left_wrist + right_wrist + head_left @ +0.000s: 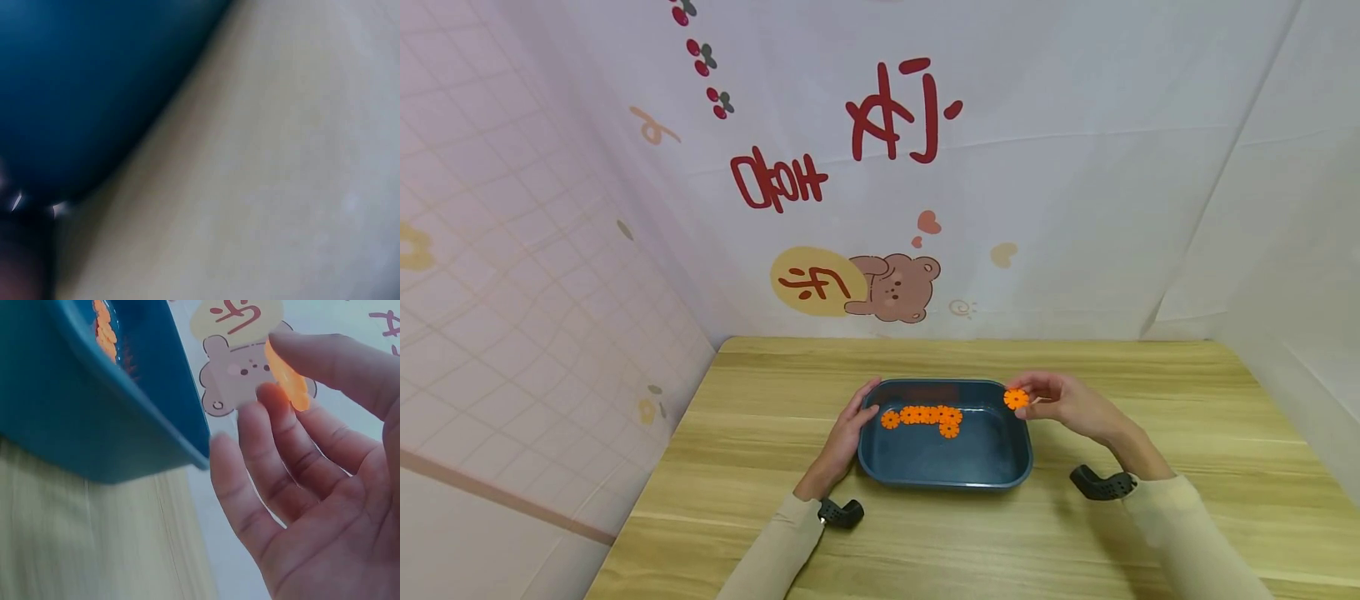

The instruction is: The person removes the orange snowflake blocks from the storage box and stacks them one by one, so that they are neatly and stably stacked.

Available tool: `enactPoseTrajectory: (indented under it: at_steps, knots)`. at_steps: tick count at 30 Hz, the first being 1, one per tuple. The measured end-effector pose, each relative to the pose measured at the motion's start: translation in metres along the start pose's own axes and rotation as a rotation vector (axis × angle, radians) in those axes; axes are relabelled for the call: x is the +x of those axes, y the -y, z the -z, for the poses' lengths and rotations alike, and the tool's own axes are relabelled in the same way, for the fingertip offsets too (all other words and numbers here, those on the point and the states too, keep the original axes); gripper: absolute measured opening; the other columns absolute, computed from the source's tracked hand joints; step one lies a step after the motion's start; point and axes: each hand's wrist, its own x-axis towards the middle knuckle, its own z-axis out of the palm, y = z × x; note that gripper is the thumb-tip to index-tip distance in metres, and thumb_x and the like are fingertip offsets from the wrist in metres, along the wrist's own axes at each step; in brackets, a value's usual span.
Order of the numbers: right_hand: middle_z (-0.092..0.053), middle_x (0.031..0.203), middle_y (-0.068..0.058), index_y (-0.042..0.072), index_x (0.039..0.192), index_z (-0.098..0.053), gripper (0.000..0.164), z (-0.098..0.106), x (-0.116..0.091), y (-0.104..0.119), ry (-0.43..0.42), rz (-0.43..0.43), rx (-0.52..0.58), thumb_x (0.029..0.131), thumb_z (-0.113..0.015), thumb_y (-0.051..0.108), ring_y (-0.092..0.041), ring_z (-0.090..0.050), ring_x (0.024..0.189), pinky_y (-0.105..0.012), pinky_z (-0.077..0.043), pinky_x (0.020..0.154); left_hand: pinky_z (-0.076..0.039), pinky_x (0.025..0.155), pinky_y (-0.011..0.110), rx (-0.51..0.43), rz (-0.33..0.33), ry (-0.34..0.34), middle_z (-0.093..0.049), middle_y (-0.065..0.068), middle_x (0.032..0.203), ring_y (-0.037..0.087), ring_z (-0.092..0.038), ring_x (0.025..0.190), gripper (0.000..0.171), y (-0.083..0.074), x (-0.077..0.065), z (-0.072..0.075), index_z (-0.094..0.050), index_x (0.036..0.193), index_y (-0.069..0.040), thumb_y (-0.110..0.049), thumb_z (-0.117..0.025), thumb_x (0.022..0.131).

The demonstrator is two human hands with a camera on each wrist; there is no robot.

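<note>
Table [970, 542]: had a light yellow-brown, wood-look top, its darker grain running mostly left to right.
Far edge: ran straight, with a rounded corner at the far left.
Near side: stretched past the bottom of the head view.
Tray [925, 454]: was dark blue, rectangular with rounded corners and raised walls, and sat open side up directly on the table.
Tray's place: was around the middle from left to right, near the far edge but apart from it.
Tray's long sides: ran left to right.
</note>
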Motion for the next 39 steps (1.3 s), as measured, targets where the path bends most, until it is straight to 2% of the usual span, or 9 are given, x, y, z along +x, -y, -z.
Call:
enactPoseTrajectory:
  at_steps: [8,13,16,26,30,34,39]
  knots:
    - [-0.057,0.102,-0.01,0.004,0.122,-0.06,0.034,0.011,-0.015,-0.009,-0.061,0.037,-0.019,0.09,-0.071,0.012,-0.016,-0.053,0.088,-0.026,-0.052,0.074,-0.015,0.12,0.046,-0.003,0.003,0.0,-0.023,-0.001,0.163,0.021,-0.018,0.15,0.049,-0.002,-0.002,0.0,-0.034,0.155,-0.015,-0.018,-0.041,0.106]
    - [-0.052,0.096,-0.01,0.008,0.121,-0.06,0.032,0.019,-0.025,-0.017,-0.1,0.008,-0.067,0.091,-0.071,0.016,-0.018,-0.052,0.08,-0.029,-0.048,0.065,-0.015,0.12,0.045,-0.009,0.006,-0.001,-0.023,-0.002,0.163,0.02,-0.018,0.15,0.049,-0.003,-0.002,-0.001,-0.035,0.155,-0.015,-0.016,-0.041,0.106]
    - [-0.055,0.095,-0.01,0.007,0.121,-0.06,0.03,0.023,-0.031,-0.022,-0.105,0.006,-0.067,0.092,-0.069,0.014,-0.024,-0.053,0.075,-0.031,-0.048,0.061,-0.015,0.12,0.045,-0.005,0.01,-0.002,-0.024,-0.003,0.163,0.02,-0.018,0.15,0.049,-0.003,-0.001,-0.001,-0.034,0.155,-0.015,-0.016,-0.041,0.106]
    - [-0.059,0.104,-0.013,0.005,0.124,-0.058,0.033,0.034,-0.045,-0.038,-0.133,-0.024,-0.041,0.093,-0.068,0.012,-0.031,-0.058,0.086,-0.034,-0.056,0.076,-0.014,0.12,0.047,-0.009,0.005,0.002,-0.023,-0.002,0.163,0.02,-0.017,0.15,0.05,-0.002,-0.001,0.0,-0.033,0.155,-0.013,-0.017,-0.041,0.106]
    - [-0.06,0.11,-0.007,0.006,0.126,-0.057,0.036,0.038,-0.051,-0.044,-0.153,-0.031,-0.077,0.094,-0.068,0.017,-0.023,-0.055,0.089,-0.032,-0.052,0.076,-0.014,0.12,0.046,-0.015,0.002,0.0,-0.023,-0.001,0.164,0.02,-0.016,0.15,0.052,-0.002,0.0,0.0,-0.032,0.156,-0.012,-0.019,-0.043,0.106]
    - [-0.06,0.111,-0.002,0.008,0.126,-0.059,0.036,0.039,-0.054,-0.049,-0.194,-0.033,-0.122,0.094,-0.068,0.02,-0.016,-0.048,0.089,-0.031,-0.046,0.071,-0.014,0.12,0.045,-0.029,0.002,-0.003,-0.024,-0.001,0.163,0.02,-0.017,0.15,0.054,-0.001,0.0,0.0,-0.032,0.156,-0.01,-0.022,-0.045,0.105]
    - [-0.058,0.101,-0.004,0.005,0.124,-0.06,0.034,0.038,-0.057,-0.054,-0.235,-0.012,-0.156,0.093,-0.069,0.015,-0.015,-0.043,0.083,-0.029,-0.038,0.063,-0.015,0.12,0.044,-0.018,0.006,-0.004,-0.024,-0.002,0.163,0.019,-0.018,0.15,0.053,-0.001,0.0,0.0,-0.032,0.156,-0.011,-0.021,-0.045,0.105]
